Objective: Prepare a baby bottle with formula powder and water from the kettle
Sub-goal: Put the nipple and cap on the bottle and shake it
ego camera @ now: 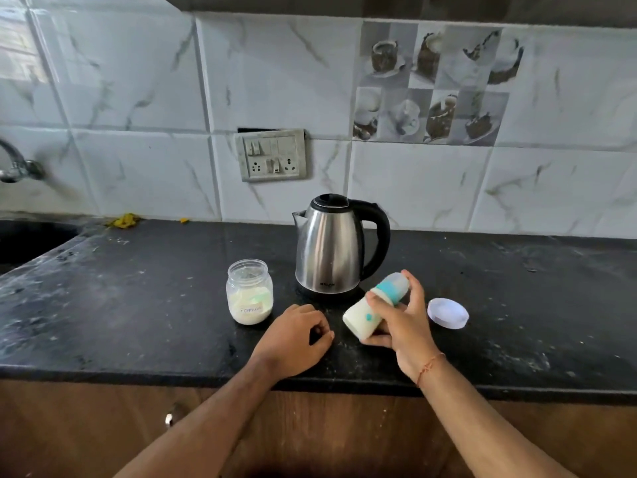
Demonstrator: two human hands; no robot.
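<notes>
My right hand [403,322] grips a baby bottle [362,317] that is tilted, its capped teal top pointing up and right. The bottle holds milky white liquid. My left hand [296,334] rests on the black counter [138,305] with its fingers curled loosely and nothing in it, left of the bottle. A steel kettle [329,246] with a black handle stands on its base just behind the bottle, lid down. An open clear jar of formula powder [249,293] stands left of the kettle. The jar's white lid [448,312] lies flat to the right of my right hand.
A sink [27,239] and a tap [17,163] are at the far left. A switch and socket plate [271,155] is on the tiled wall above the kettle. Yellow scraps [124,220] lie at the back of the counter. Wooden cabinet fronts [86,426] are below the counter edge.
</notes>
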